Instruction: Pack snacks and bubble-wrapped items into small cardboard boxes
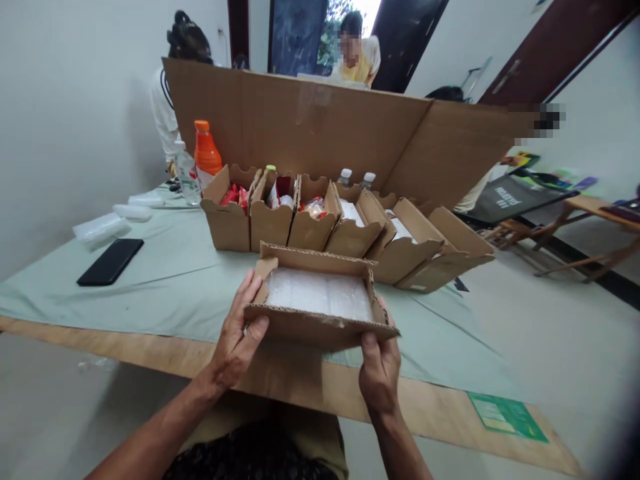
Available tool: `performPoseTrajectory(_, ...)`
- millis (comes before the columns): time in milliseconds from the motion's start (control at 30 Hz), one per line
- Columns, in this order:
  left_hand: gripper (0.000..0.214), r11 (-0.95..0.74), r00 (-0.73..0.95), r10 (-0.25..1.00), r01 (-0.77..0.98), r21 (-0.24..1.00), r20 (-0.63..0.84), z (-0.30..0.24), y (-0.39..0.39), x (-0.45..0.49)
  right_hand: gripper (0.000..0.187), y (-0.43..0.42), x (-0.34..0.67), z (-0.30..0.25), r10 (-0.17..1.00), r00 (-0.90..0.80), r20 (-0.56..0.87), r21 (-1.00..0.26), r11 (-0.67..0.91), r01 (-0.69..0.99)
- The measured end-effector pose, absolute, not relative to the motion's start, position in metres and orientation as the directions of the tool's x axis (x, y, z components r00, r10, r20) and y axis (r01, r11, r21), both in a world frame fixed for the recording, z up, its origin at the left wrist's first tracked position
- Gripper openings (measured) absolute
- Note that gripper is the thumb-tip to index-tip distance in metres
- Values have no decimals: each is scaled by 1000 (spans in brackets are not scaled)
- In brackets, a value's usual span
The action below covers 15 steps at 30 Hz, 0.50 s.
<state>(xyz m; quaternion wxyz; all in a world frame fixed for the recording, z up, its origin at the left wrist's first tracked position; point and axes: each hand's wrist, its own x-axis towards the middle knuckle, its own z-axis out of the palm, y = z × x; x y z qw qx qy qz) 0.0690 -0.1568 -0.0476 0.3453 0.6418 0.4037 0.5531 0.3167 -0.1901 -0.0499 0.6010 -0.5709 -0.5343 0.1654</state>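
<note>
I hold a shallow cardboard tray (320,328) above the near edge of the table. Clear plastic packets (320,295) fill it. My left hand (239,333) grips the tray's left end, fingers along the side and thumb on the front wall. My right hand (380,367) grips the right front corner, thumb on the front wall and fingers underneath. Just behind the tray runs a row of several open cardboard boxes (270,223) with red packets and white items inside.
A pale green cloth (170,280) covers the wooden table. A black phone (111,261) and plastic packets (103,228) lie at left. An orange bottle (207,153) and clear bottle (187,175) stand behind the boxes. A tall cardboard sheet (310,127) screens two people beyond.
</note>
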Motion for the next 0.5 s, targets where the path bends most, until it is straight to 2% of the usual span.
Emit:
performPoseTrajectory(167, 72, -375, 59, 927, 101, 921, 371, -49, -126, 53, 65, -150, 327, -56, 861, 273, 430, -872, 316, 374)
performPoseTrajectory(267, 99, -329, 88, 943, 116, 937, 320, -59, -112, 44, 57, -152, 341, -68, 885, 256, 388, -882, 276, 382)
performPoseTrajectory(367, 122, -270, 184, 950, 72, 960, 253, -70, -96, 42, 50, -159, 348, -85, 912, 254, 323, -891, 202, 408)
performPoseTrajectory(500, 120, -264, 252, 937, 52, 963, 243, -73, -90, 35, 48, -154, 342, -92, 924, 267, 273, -886, 133, 444)
